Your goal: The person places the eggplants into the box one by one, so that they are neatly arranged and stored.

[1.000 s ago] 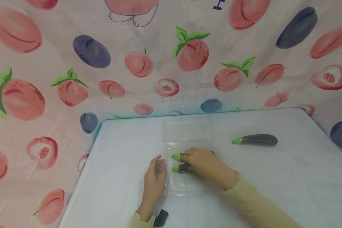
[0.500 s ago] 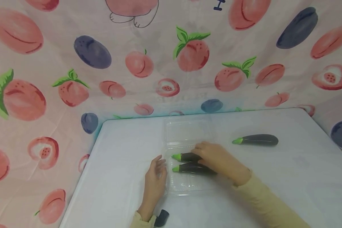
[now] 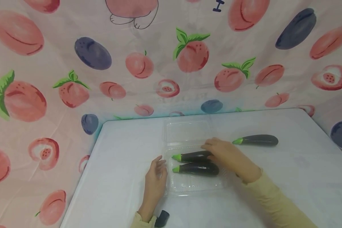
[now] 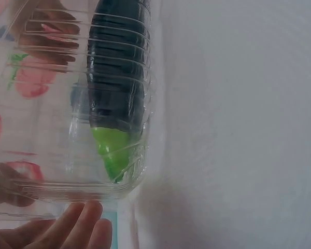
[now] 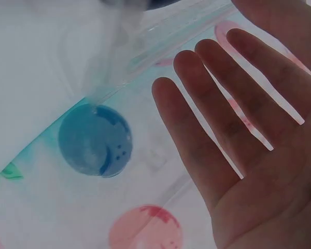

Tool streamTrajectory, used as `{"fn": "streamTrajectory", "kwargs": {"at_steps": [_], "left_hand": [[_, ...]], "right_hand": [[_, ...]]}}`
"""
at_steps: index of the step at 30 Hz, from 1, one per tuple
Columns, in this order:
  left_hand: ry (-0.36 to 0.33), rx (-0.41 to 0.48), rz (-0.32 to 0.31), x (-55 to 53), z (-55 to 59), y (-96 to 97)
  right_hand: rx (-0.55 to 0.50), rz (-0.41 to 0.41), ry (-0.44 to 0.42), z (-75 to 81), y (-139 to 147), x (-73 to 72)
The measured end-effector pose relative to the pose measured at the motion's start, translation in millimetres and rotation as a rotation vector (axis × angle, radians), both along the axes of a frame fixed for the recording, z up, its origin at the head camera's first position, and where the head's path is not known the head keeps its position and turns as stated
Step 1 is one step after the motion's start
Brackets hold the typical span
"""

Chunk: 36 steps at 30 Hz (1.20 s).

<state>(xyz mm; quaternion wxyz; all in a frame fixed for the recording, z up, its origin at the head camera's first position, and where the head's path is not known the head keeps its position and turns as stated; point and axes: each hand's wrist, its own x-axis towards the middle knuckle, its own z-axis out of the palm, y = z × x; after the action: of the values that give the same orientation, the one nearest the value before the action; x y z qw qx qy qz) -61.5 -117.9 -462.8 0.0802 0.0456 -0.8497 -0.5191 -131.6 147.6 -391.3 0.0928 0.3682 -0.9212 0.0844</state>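
Two dark eggplants with green stem ends, the nearer eggplant [image 3: 199, 169] and the farther eggplant [image 3: 195, 156], lie side by side in a clear plastic clamshell box [image 3: 189, 187]. Its clear lid [image 3: 188, 130] is folded back flat behind it. My right hand [image 3: 228, 156] is at the box's right side, over the farther eggplant's thick end, which it hides; the right wrist view shows its fingers straight and spread, holding nothing. Beside the box's left wall is my left hand [image 3: 155, 180]; in the left wrist view its fingertips [image 4: 93, 210] touch or nearly touch the wall.
A third eggplant [image 3: 259, 140] lies on the white table [image 3: 119, 171], right of the box. A black object [image 3: 161, 218] is at the left cuff. Fruit-printed cloth [image 3: 148, 38] rises behind the table and along its left side.
My right hand has drawn back to the right from over the two eggplants, uncovering more of them. The left hand stays in place.
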Motion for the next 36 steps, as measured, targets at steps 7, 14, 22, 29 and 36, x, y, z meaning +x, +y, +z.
{"fn": "streamTrajectory", "kwargs": {"at_steps": [7, 14, 22, 29, 36], "left_hand": [[0.002, 0.014, -0.004, 0.8, 0.4, 0.1], [0.008, 0.015, -0.005, 1.6, 0.4, -0.3], [-0.001, 0.025, -0.004, 1.2, 1.2, -0.7], [-0.004, 0.034, -0.005, 0.8, 0.7, -1.0], [-0.009, 0.031, -0.006, 0.5, 0.5, -0.8]], "right_hand": [[0.001, -0.028, -0.042, -3.6, 14.3, -4.1], [-0.013, -0.044, -0.021, -4.1, 28.1, -9.1], [-0.010, -0.083, -0.043, 3.1, 36.6, -10.4], [0.009, -0.102, -0.036, 0.7, 46.2, -17.9], [0.007, -0.143, -0.078, -0.8, 54.9, -22.1]]}}
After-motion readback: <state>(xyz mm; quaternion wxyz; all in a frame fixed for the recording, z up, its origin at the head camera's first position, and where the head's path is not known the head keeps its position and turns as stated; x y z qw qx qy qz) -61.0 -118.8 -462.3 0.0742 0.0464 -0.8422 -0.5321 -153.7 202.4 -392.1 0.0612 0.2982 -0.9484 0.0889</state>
